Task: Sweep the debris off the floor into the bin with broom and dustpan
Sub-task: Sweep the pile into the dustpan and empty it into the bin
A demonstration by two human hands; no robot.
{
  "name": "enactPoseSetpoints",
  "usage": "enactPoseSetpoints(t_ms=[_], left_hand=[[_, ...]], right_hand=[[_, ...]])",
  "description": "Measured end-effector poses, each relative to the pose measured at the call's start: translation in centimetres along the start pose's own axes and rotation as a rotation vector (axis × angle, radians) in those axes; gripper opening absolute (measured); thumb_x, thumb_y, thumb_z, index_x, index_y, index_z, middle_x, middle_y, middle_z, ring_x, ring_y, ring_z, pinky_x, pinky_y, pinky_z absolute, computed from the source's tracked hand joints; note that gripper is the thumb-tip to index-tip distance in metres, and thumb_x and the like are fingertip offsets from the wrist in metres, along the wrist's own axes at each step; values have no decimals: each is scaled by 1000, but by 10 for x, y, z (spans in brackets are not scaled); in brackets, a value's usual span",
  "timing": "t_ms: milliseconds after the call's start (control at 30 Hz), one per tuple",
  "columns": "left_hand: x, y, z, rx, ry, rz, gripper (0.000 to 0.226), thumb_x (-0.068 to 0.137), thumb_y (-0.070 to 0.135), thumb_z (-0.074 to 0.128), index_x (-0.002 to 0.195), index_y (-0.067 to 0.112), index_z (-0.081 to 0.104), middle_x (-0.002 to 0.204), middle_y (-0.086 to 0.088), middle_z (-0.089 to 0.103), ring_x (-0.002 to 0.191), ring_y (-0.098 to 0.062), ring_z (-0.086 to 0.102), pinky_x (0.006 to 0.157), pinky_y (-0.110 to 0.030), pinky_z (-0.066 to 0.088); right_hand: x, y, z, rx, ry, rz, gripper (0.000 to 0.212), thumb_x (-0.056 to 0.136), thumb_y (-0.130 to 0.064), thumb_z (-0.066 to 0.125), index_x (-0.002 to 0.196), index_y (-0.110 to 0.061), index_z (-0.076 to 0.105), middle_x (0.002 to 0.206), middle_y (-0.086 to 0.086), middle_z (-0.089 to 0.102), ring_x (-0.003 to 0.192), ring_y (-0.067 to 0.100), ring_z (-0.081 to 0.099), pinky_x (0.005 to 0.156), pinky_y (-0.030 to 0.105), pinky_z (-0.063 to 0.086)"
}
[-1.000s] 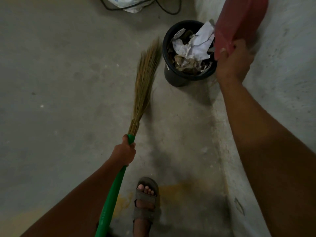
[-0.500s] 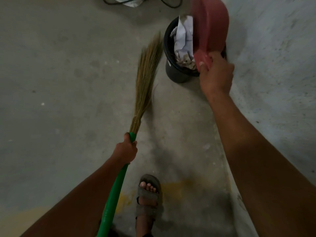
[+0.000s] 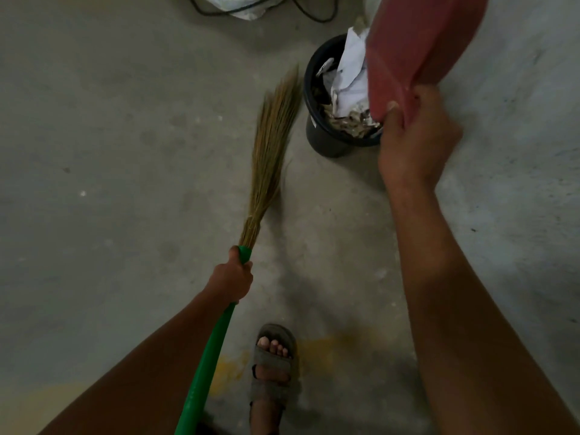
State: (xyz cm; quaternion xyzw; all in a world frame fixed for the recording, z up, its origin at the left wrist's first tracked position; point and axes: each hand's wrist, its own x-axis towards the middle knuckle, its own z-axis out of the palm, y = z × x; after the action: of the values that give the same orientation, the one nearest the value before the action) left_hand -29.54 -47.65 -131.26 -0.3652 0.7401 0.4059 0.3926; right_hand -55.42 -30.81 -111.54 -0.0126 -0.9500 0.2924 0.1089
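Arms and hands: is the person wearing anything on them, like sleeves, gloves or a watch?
No. Both forearms are bare as far as the head view shows, with no sleeve in sight. The left hand and the right hand have no gloves, and no watch, ring or bracelet shows on either wrist. The only thing worn in view is a dark strapped sandal on one foot.

Head view, looking down at concrete floor. Left hand grips the broom at the top of its green handle, just below the straw bristles; bristle tips end just beside the black bin. Right hand grips the red dustpan by its handle, pan tilted up over the bin's right side. Bin holds crumpled white paper and brownish debris. One sandalled foot at bottom centre. Black cable and a white bag near top edge.
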Motion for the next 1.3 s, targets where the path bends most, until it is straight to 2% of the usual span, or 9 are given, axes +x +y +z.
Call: enactPoseSetpoints(t_ms=[167,267,467,600,800,900,1033,1133,1300], left_hand=[[2,0,-4,25,-5,-1,51,111,41,41,155,25,21,100,-17,62,67,-26,68,47,-31,57],[1,-1,-4,25,-13,2,49,111,40,41,154,27,22,100,-17,63,68,-27,69,52,-34,62],[4,-2,-1,49,6,0,51,110,41,42,154,25,22,101,-17,63,73,-30,72,60,-42,65],[4,-2,2,39,3,0,49,111,40,41,153,23,24,101,-18,62,70,-28,70,54,-36,62],[-2,2,-2,19,2,-5,48,111,40,41,153,24,24,102,-17,62,72,-27,68,60,-39,64],[-11,4,-4,24,34,1,49,111,41,41,153,23,24,101,-17,63,71,-27,68,55,-37,61],[-33,-4,-3,25,203,92,44,111,46,38,148,22,32,92,-14,66,70,-29,68,53,-39,58],[-53,-11,-4,12,324,174,42,110,50,35,143,25,34,86,-13,66,64,-30,67,53,-42,59],[-68,-11,-20,23,375,205,42,108,53,36,142,28,38,87,-14,66,67,-32,67,58,-43,60]], right_hand=[[23,9,33,-183,-253,12,29,107,-29,59,130,-13,67,128,7,68,115,25,65,85,24,44],[44,6,46,-261,-332,23,30,107,-25,57,127,-7,69,126,12,69,108,26,66,83,26,44],[57,15,63,-350,-426,125,44,109,-28,56,140,3,60,140,21,62,122,35,64,97,34,51],[40,28,75,-379,-424,139,38,109,-20,56,138,3,62,140,23,60,121,37,65,100,39,53],[24,36,70,-248,-386,154,37,110,-25,55,142,-6,60,140,19,62,124,34,63,93,30,46],[6,37,52,-171,-272,85,36,109,-25,57,142,-9,58,137,19,64,123,34,64,98,33,50],[-28,39,27,-33,-49,45,37,106,-21,59,141,-10,61,133,14,69,119,30,66,87,16,39],[-49,42,15,78,75,73,38,105,-26,58,138,-6,64,121,15,73,108,28,70,90,25,48],[-76,46,7,76,-37,47,39,105,-33,54,134,-9,65,107,13,74,94,30,71,85,45,57]])
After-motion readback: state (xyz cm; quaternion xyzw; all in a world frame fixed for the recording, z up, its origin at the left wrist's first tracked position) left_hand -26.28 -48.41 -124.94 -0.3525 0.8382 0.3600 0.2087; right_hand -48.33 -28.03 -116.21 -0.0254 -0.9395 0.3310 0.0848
